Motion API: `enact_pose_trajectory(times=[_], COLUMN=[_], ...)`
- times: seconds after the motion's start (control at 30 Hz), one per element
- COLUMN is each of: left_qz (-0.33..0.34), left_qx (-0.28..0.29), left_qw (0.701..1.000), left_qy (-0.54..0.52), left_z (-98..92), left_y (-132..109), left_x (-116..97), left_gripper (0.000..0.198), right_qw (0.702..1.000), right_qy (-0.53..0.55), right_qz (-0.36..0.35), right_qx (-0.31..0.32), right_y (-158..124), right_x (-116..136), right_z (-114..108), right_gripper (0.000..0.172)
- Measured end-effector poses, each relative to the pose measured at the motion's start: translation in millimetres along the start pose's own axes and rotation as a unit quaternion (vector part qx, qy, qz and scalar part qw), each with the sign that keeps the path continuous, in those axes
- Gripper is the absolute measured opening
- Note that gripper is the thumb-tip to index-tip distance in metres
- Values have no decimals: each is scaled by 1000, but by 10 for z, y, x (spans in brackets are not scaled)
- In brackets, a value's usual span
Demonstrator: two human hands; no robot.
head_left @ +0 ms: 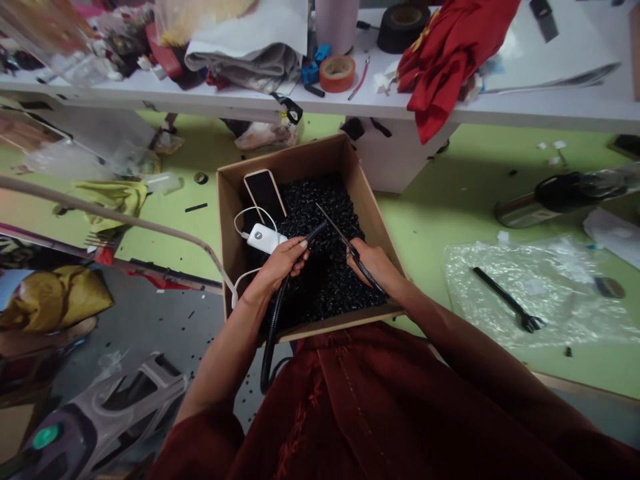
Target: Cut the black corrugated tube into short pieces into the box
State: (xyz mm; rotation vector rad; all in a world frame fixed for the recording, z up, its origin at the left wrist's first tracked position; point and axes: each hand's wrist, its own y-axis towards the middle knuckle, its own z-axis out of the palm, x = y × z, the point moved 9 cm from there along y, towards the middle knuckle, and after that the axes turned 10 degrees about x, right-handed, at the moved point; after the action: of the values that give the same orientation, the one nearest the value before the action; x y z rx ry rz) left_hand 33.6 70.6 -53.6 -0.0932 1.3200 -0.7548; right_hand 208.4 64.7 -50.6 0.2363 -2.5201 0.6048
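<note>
My left hand (289, 260) is closed around a black ribbed tube (273, 333), which runs down over the front rim of a cardboard box (383, 213). The tube's short free end points up and right past my fingers. My right hand (374, 265) grips a pair of scissors (336, 225), with the blades pointing up and left, close to the tube's end. Below both hands, the box holds a heap of small black cut pieces (325, 193). A phone (265, 190) and a white power bank (265, 237) with a white cable lie at the box's left side.
A white shelf (200, 100) runs across the back, bearing orange tape (337, 73), black tape (403, 28) and red cloth (445, 60). On the green table (420, 220) at right are a steel bottle (530, 200) and clear plastic (480, 313). A grey plastic chair (125, 407) stands lower left.
</note>
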Motion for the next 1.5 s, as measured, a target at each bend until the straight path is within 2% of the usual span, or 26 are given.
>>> enact_pose_trajectory(times=[0.2,0.43,0.57,0.73,0.83,1.0,1.3,1.5], left_qz=[13,35,31,28,27,31,41,28], left_qx=[-22,-26,-32,-27,-30,-24,-2,6], left_qw=[1000,999,999,999,999,999,997,995], left_qy=[1,-27,-27,-29,-23,-29,-66,-91], left_z=[-33,-61,-61,-50,-62,-58,-25,-7], left_y=[-8,-37,-43,-34,-30,-22,-27,-30], left_x=[-30,-98,-108,-90,-79,-75,-88,-97], left_gripper=[27,29,26,24,22,23,36,34], right_qw=[998,997,997,993,996,1000,999,999], right_qy=[32,65,56,-12,-26,11,48,38], right_qz=[-2,-9,-46,-100,-70,15,4,5], right_qx=[-48,-39,-12,58,52,-17,-3,-10], right_y=[-69,-90,-90,-95,-72,-59,-72,-75], right_x=[40,61,162,283,208,23,70,60], right_z=[-153,-152,-98,113,104,-106,-108,-107], right_gripper=[22,23,23,21,21,24,25,24])
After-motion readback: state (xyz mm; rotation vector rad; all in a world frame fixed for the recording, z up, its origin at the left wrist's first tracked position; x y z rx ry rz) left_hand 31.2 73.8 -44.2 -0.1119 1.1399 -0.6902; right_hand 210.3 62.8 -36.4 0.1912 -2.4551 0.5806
